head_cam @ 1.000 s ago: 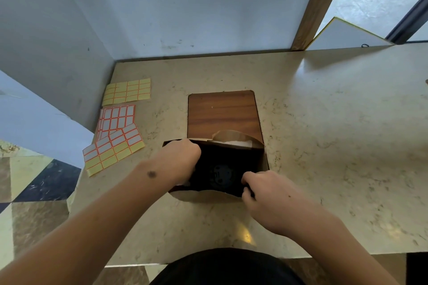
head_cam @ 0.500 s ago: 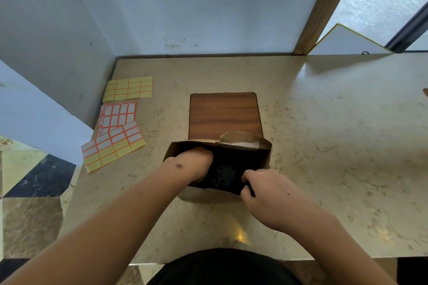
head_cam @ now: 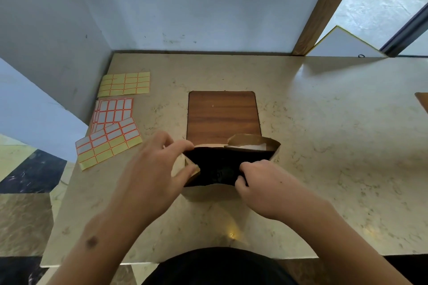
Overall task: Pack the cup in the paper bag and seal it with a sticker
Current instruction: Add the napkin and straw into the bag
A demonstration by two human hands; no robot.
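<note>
Paper bag [head_cam: 231, 164] stands open on desk [head_cam: 324, 146], mouth up, long axis left-right, between both hands. Left hand [head_cam: 152, 169]: fingers spread, touching bag's left rim. Right hand [head_cam: 261, 185]: fingers clamped on near rim. Cup not discernible; interior dark. Sticker sheets [head_cam: 108, 143] lie left, nearer left hand.

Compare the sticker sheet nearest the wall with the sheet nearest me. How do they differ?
The far sheet is all yellow; the near sheet has a row of white labels and a row of yellow ones. The far sheet lies alone, nearly square to the table edge; the near sheet is turned at an angle and overlaps the middle sheet. Both lie flat with orange-outlined labels.
</note>
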